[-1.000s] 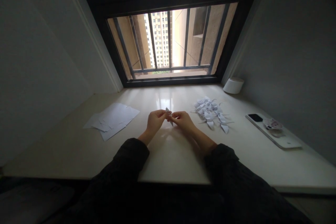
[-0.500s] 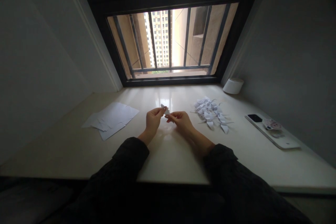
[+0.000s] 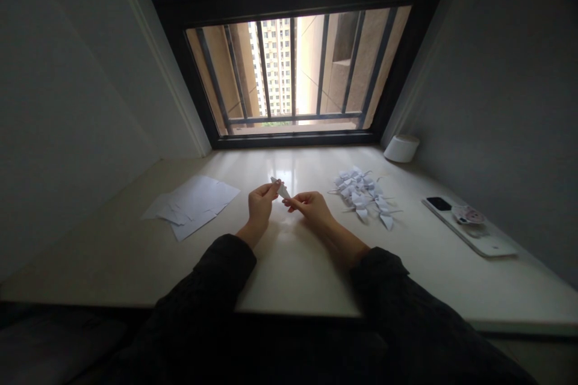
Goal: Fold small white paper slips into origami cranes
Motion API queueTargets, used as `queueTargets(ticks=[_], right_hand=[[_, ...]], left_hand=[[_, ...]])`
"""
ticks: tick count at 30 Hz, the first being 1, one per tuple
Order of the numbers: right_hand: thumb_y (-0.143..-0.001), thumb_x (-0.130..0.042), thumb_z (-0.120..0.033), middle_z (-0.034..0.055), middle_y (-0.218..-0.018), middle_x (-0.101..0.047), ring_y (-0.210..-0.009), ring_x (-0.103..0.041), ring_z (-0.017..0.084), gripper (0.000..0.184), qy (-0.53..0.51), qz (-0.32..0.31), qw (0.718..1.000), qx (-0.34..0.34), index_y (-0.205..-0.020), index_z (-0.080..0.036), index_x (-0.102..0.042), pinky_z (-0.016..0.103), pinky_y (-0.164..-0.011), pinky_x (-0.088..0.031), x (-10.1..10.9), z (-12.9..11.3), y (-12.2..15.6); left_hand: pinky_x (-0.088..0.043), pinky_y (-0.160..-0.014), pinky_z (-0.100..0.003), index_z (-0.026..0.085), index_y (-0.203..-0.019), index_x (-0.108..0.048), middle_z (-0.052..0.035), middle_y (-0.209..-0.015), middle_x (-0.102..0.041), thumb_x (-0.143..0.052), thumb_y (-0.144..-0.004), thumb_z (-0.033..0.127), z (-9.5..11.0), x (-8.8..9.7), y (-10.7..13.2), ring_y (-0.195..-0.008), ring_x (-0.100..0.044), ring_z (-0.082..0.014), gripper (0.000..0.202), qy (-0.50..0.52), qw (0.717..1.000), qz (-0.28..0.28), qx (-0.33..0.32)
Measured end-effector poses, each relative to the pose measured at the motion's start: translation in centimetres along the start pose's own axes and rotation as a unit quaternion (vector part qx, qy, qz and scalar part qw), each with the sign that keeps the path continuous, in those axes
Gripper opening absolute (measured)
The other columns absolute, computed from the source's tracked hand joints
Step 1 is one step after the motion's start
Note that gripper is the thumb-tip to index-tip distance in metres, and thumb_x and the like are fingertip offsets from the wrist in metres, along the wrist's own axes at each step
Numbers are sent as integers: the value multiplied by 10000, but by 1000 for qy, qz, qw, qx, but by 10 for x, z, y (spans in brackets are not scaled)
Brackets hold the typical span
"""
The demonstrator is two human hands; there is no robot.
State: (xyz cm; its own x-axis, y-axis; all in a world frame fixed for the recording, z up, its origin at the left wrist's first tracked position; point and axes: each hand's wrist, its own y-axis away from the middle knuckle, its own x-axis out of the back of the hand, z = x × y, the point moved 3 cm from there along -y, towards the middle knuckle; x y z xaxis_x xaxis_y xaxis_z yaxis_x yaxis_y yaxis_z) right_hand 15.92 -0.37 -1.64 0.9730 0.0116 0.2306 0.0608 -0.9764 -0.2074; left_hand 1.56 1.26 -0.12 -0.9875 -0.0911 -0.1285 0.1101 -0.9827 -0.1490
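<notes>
A small folded piece of white paper (image 3: 283, 191) is held up between both hands over the pale sill. My left hand (image 3: 261, 201) pinches its upper left part between thumb and fingers. With thumb and fingertips closed, my right hand (image 3: 311, 207) grips the lower right end. Fingers cover part of the folds, so the exact shape is hard to make out. To the right of my right hand lies a pile of folded paper cranes (image 3: 359, 189). Flat sheets of white paper (image 3: 203, 201) lie in a loose, overlapping stack left of my left hand.
A white phone (image 3: 469, 228) with a round grip on its back lies at the right. Behind it, a white cylindrical object (image 3: 401, 148) stands by the wall. The window (image 3: 293, 141) with bars closes off the back of the windowsill (image 3: 298, 277).
My left hand has shifted slightly left, and more of the folded paper shows between the hands. My right hand stays nearly in place.
</notes>
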Motion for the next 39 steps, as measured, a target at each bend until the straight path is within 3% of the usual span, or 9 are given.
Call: queueTargets(ticks=[7,12,18,30,34,39], right_hand=[[-695,-640,-524,14,-538,-669,-459,-460,110,336,43,0,999,0,-645,-210,-748,258,-493,-272,2,-2,0],[-694,-653,-524,20,-586,-693,-526,-555,143,321,47,16,999,8,-603,-226,-734,262,-542,-339,3,-6,2],[-746,-609,-536,1,-567,-675,-481,-513,126,358,118,43,990,64,-571,-241,-713,264,-549,-350,5,-16,5],[-777,-601,-474,12,-626,-700,-601,-608,163,292,111,17,992,63,-658,-241,-732,281,-617,-413,4,-6,2],[-759,-626,-478,24,-728,-723,-665,-628,186,250,134,79,985,79,-752,-257,-743,301,-651,-441,8,-1,1],[-822,-587,-344,18,-861,-716,-761,-630,177,210,154,167,960,163,-984,-272,-698,317,-731,-469,15,-11,5]], left_hand=[[-481,-757,-302,150,-837,-727,-77,-858,-710,-684,-678,483,-2,-1,-1,-820,-625,-183,371,10,1000,10,-5],[-484,-759,-306,149,-821,-723,-70,-840,-709,-687,-675,479,0,0,-1,-814,-634,-181,363,25,999,26,-10],[-486,-778,-305,146,-844,-722,-74,-857,-709,-697,-670,471,-4,1,-3,-836,-639,-182,369,46,998,35,7],[-485,-812,-311,134,-851,-709,-105,-921,-706,-735,-626,457,-11,2,-5,-894,-648,-200,394,98,992,46,66],[-484,-808,-317,146,-880,-706,-104,-966,-698,-738,-624,460,-8,0,-3,-878,-649,-194,406,97,991,19,92],[-485,-809,-322,143,-888,-706,-94,-931,-695,-774,-594,400,-6,-5,1,-810,-654,-175,397,91,985,-31,146]])
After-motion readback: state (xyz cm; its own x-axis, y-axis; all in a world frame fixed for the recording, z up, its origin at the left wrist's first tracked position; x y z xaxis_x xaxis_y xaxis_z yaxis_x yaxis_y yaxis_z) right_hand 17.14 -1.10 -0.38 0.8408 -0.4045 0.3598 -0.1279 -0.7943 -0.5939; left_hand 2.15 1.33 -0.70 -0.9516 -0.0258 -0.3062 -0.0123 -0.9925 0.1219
